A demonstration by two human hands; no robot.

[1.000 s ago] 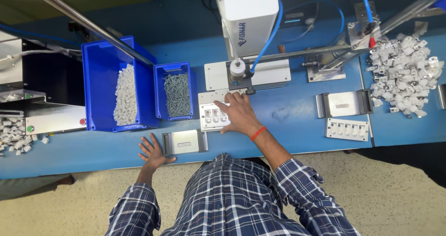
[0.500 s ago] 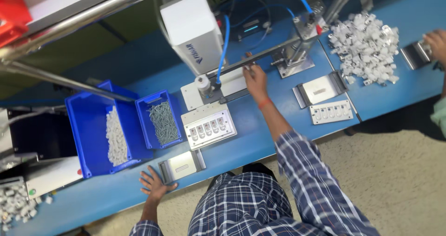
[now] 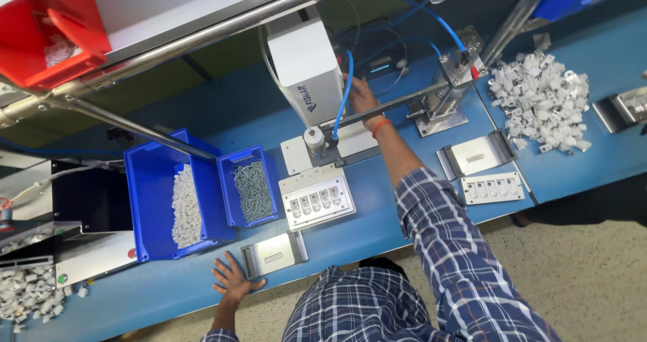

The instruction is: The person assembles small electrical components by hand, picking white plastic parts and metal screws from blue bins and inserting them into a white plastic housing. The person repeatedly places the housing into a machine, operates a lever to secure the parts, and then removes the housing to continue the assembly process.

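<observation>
My left hand (image 3: 232, 283) lies flat on the front edge of the blue table (image 3: 377, 241), fingers spread, just left of a small metal plate (image 3: 274, 254). My right arm, in a plaid sleeve with an orange wristband, stretches far back. My right hand (image 3: 362, 94) is beside the white machine head (image 3: 306, 69), at a dark control box (image 3: 381, 66) behind a blue hose; its fingers are partly hidden. A white fixture tray (image 3: 317, 198) with several small parts in a row sits under the machine, in front of me.
Two blue bins stand on the left, one with white parts (image 3: 183, 207) and one with screws (image 3: 253, 190). A heap of white parts (image 3: 539, 103) lies at the right, near a second fixture tray (image 3: 493, 188) and a metal plate (image 3: 475, 154). A red bin (image 3: 50, 35) hangs upper left.
My right hand left the white fixture tray and reached further back, past the machine head to the control box. My left hand stayed on the table edge. The view tilted.
</observation>
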